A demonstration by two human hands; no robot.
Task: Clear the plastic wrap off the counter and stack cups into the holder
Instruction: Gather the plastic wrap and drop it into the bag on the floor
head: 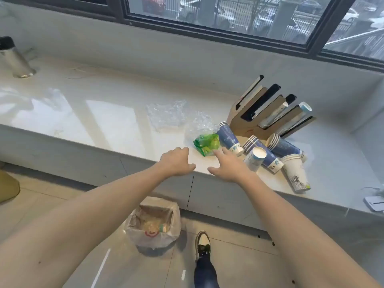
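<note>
Both hands spread and empty: left hand (176,162), right hand (229,166) above near counter (104,121) edge. Just beyond fingertips, green wrapper (206,144) and clear plastic wrap (166,115). Right of these, toppled cups (229,140) before holder (268,111).

Clear crumpled wrap (166,115) lies on the counter (104,121), left of toppled blue and white cups (229,140) in sleeves before the slanted wooden holder (247,119).

Office pantry: paper cups (228,140), cup holder (268,113), bin (153,225).
</note>
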